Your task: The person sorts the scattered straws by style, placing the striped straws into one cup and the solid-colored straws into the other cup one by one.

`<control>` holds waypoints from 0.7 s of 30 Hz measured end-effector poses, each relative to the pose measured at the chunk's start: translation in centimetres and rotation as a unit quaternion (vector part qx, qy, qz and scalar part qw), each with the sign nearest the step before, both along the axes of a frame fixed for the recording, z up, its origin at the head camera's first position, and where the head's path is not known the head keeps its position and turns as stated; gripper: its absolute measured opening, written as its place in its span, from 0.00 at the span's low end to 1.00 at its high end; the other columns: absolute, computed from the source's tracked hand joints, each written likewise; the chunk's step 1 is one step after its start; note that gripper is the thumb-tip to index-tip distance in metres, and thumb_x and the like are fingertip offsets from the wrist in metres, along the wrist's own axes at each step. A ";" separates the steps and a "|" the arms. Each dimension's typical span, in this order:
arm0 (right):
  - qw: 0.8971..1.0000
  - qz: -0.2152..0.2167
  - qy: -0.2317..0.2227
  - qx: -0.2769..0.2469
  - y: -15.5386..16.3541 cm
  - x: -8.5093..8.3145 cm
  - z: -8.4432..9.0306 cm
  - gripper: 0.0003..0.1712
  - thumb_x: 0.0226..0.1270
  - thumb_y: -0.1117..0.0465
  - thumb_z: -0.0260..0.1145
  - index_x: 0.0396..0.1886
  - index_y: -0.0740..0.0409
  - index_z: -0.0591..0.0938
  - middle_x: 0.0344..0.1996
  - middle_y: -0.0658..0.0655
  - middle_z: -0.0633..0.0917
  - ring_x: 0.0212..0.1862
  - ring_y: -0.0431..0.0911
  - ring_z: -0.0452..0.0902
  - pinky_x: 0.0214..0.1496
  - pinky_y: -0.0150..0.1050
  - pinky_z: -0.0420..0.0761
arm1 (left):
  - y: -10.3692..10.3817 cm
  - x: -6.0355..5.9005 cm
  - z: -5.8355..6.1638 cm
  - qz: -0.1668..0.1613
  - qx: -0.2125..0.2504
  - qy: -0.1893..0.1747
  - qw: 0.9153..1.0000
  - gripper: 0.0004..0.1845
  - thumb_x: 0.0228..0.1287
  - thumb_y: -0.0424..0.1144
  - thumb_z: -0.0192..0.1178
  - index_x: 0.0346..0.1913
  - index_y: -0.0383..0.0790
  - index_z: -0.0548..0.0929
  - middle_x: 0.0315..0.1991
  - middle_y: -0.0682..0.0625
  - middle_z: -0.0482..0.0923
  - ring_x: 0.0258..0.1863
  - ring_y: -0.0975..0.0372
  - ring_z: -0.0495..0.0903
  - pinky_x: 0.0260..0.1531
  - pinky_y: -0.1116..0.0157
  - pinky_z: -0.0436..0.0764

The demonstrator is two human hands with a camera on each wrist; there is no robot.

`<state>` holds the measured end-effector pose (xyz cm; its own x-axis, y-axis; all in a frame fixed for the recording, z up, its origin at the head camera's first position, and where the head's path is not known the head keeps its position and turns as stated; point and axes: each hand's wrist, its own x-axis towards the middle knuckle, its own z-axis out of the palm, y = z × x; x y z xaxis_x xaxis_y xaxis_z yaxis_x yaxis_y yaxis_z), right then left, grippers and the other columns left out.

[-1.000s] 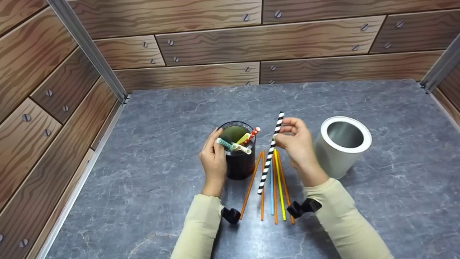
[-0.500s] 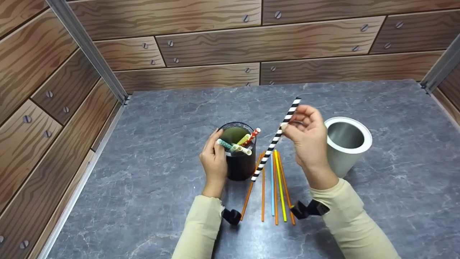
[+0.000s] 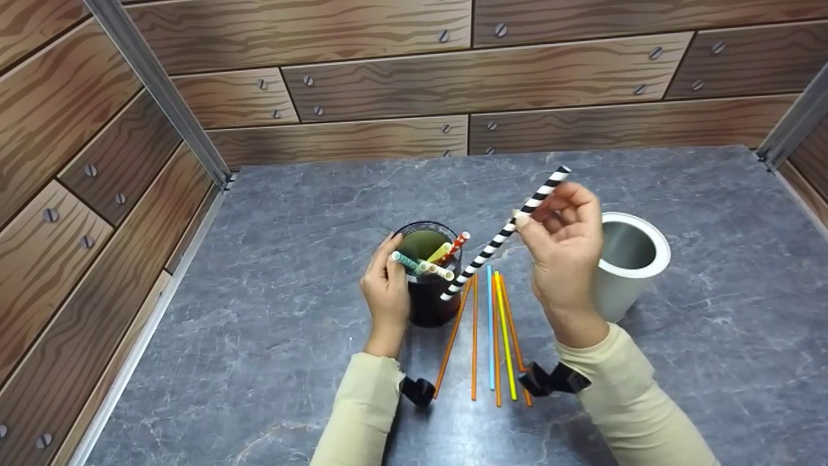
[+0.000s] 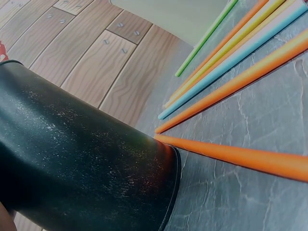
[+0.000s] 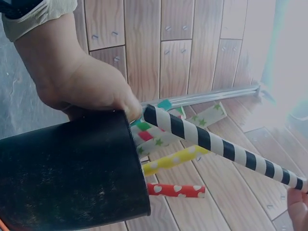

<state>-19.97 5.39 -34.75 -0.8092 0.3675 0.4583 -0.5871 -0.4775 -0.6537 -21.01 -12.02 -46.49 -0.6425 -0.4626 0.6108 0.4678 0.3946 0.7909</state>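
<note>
My left hand (image 3: 386, 285) grips the side of a black cylindrical can (image 3: 432, 307), which stands upright on the table. Several patterned paper straws lean in it, among them a teal one (image 3: 405, 261), a yellow dotted one (image 5: 178, 160) and a red one with white hearts (image 5: 178, 190). Between thumb and fingers, my right hand (image 3: 568, 252) pinches a black-and-white striped paper straw (image 3: 493, 247) near its upper end. The striped straw slants down to the left, and its lower end overlaps the can's right side in the head view. In the right wrist view, that end appears near the can's rim.
Several thin sticks lie on the grey marbled table (image 3: 272, 259) between the arms: orange ones (image 3: 474, 343), a blue one (image 3: 490, 336) and a yellow one (image 3: 506, 336). A white can (image 3: 621, 294) stands behind my right hand. Wood-patterned walls (image 3: 388, 84) enclose the table.
My right hand has risen and moved right, lifting the striped straw off the thin sticks and tilting it further. Its lower end has swung left to the black can. My left hand stays put.
</note>
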 end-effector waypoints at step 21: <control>0.993 -0.066 0.093 0.017 -1.6 0.7 -1.4 0.27 0.42 0.85 0.57 0.44 0.64 0.67 0.33 0.56 0.76 0.33 0.45 0.76 0.38 0.34 0.82 | 0.1 0.0 0.0 -0.001 0.000 -0.007 1.000 0.16 0.59 0.26 0.49 0.47 0.31 0.82 0.49 0.37 0.79 0.53 0.50 0.77 0.57 0.59 0.73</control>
